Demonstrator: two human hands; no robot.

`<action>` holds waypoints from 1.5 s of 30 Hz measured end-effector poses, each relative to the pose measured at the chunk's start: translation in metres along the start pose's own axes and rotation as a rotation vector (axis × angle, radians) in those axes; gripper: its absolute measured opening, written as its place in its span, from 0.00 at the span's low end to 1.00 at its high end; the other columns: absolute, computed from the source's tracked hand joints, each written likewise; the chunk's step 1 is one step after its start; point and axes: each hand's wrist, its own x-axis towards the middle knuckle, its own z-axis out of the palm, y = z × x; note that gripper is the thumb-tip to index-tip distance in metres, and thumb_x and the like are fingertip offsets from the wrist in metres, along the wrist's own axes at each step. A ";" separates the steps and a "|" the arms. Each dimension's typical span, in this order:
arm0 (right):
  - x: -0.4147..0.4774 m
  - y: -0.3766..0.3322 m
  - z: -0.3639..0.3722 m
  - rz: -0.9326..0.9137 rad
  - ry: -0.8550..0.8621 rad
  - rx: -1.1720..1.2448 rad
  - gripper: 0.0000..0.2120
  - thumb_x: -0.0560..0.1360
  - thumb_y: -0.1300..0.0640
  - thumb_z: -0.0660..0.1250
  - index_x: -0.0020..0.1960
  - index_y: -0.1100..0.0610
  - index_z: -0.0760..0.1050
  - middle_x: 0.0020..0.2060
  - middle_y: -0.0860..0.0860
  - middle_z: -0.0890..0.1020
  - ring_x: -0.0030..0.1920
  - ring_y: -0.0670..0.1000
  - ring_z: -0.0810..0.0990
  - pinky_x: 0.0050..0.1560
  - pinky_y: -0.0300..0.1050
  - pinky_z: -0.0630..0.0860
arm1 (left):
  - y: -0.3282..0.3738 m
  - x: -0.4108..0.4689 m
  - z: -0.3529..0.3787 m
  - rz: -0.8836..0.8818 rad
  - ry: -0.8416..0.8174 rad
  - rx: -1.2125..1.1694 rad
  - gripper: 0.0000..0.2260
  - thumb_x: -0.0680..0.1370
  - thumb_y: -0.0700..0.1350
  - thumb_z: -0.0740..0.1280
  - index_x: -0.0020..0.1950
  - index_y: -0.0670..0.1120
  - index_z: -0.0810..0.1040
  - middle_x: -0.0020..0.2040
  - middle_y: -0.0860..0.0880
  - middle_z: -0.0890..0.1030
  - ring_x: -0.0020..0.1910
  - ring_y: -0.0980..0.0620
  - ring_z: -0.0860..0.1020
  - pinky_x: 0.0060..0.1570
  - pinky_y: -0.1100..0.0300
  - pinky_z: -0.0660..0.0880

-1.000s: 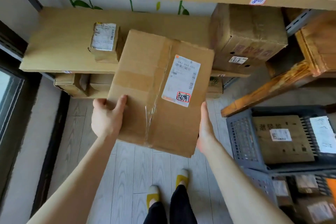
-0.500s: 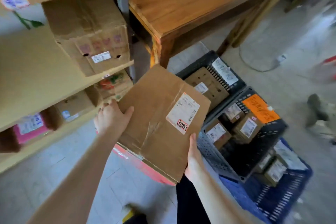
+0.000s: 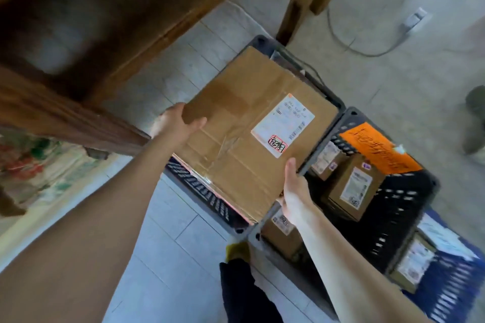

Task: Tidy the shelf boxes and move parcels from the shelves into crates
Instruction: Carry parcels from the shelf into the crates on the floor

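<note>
- Both hands are clamped on one flat cardboard parcel (image 3: 244, 139), on opposite sides, well apart.
- Left hand (image 3: 175, 123) grips the left corner: thumb on the top face, fingers wrapped out of sight under the edge.
- Right hand (image 3: 296, 189) grips the near right edge: thumb lies along the top, fingers underneath.
- The parcel's top face is up, taped along the seam. A white shipping label (image 3: 283, 123) with a red-boxed mark is on the right half.
- The parcel sits over the grey crate (image 3: 207, 196) and covers nearly all of its opening. Cannot tell if it touches the rim or hangs just above.
- A black crate (image 3: 409, 220) butts against the grey one on the right. It holds several small labelled boxes (image 3: 351, 189) and an orange sheet (image 3: 378, 152) at its far side.
- A blue crate (image 3: 451, 288) is at the lower right, with another labelled box inside.
- A dark wooden worktop (image 3: 78, 21) fills the upper left, blurred.
- A cable (image 3: 354, 44) runs across the floor (image 3: 162, 244) beyond the crates.
- A yellow shoe (image 3: 237, 252) is just beside the grey crate's near corner.
</note>
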 end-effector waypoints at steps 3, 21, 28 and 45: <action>0.054 0.000 0.007 0.013 0.006 -0.028 0.29 0.78 0.41 0.53 0.69 0.61 0.63 0.66 0.58 0.73 0.63 0.59 0.73 0.66 0.55 0.68 | -0.004 0.039 0.040 -0.032 -0.058 -0.148 0.31 0.73 0.55 0.68 0.72 0.45 0.63 0.69 0.42 0.71 0.65 0.41 0.71 0.61 0.48 0.71; -0.113 -0.010 0.068 -0.266 -0.005 -0.276 0.13 0.77 0.50 0.61 0.59 0.56 0.69 0.53 0.50 0.70 0.52 0.50 0.69 0.53 0.43 0.63 | -0.039 -0.133 -0.044 -0.271 0.077 -0.363 0.24 0.80 0.51 0.57 0.73 0.42 0.60 0.72 0.40 0.66 0.69 0.43 0.66 0.64 0.52 0.66; -0.249 0.048 0.163 -0.554 -0.302 -0.464 0.14 0.77 0.57 0.61 0.58 0.66 0.72 0.49 0.59 0.77 0.55 0.59 0.74 0.36 0.34 0.63 | -0.149 -0.240 -0.128 -0.410 0.252 -0.469 0.25 0.79 0.55 0.57 0.74 0.48 0.60 0.72 0.47 0.66 0.66 0.44 0.71 0.58 0.51 0.72; -0.359 0.056 0.326 -0.794 -0.254 -0.318 0.18 0.73 0.44 0.65 0.50 0.59 0.69 0.49 0.53 0.74 0.50 0.54 0.73 0.48 0.42 0.64 | -0.291 -0.280 -0.271 -0.316 0.567 -0.697 0.31 0.78 0.56 0.60 0.75 0.42 0.56 0.71 0.41 0.68 0.69 0.45 0.68 0.62 0.57 0.66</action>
